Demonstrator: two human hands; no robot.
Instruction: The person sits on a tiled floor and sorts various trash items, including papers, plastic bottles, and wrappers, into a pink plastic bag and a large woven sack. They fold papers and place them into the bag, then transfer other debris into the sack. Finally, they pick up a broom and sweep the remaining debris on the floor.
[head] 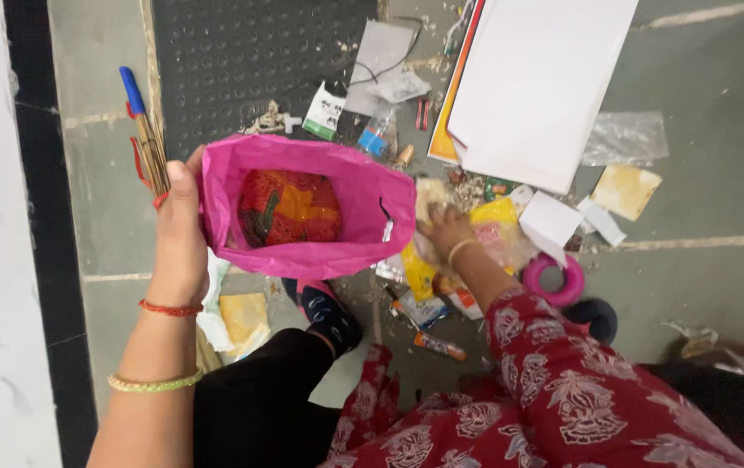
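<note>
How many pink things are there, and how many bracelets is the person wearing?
Pink things: 2, the pink bag held open by the left hand and the pink ring on the floor.
Bracelets: 3, the red one, the gold one and the one on the right wrist.
Total: 5

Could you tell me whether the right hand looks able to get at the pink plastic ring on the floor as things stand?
Probably yes. The right hand rests on the litter pile just left of the pink plastic ring, and nothing covers the ring, though the red patterned sleeve lies beside it. The left hand holds the pink plastic bag open.
</note>
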